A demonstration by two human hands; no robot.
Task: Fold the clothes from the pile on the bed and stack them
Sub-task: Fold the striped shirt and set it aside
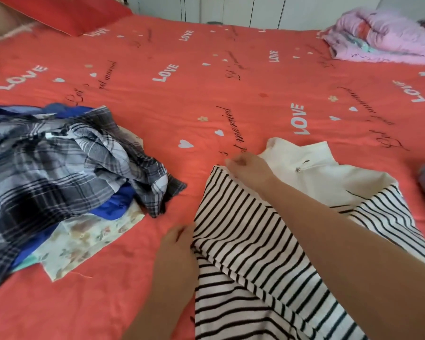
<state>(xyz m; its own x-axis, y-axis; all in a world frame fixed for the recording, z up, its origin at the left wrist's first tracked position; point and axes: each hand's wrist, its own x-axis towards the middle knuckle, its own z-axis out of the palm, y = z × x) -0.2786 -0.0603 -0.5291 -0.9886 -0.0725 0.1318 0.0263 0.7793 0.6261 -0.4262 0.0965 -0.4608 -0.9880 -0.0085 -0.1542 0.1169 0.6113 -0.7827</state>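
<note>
On the bed (182,94), right hand (245,165) pinches the far corner of the striped shirt (243,241), left hand (179,244) grips its near edge, clothes pile (59,168) lying apart to the left.

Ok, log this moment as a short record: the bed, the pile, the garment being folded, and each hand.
surface: bed, red sheet printed with LOVE
pile: on the left; plaid shirt on top, blue cloth and floral cloth under it
being folded: striped shirt, partly folded over
left hand: grips the striped shirt's near left edge
right hand: fingers pinch its far corner
next to it: cream cloth with a zip, touching the striped shirt
far right: pink quilt, bundled
</note>
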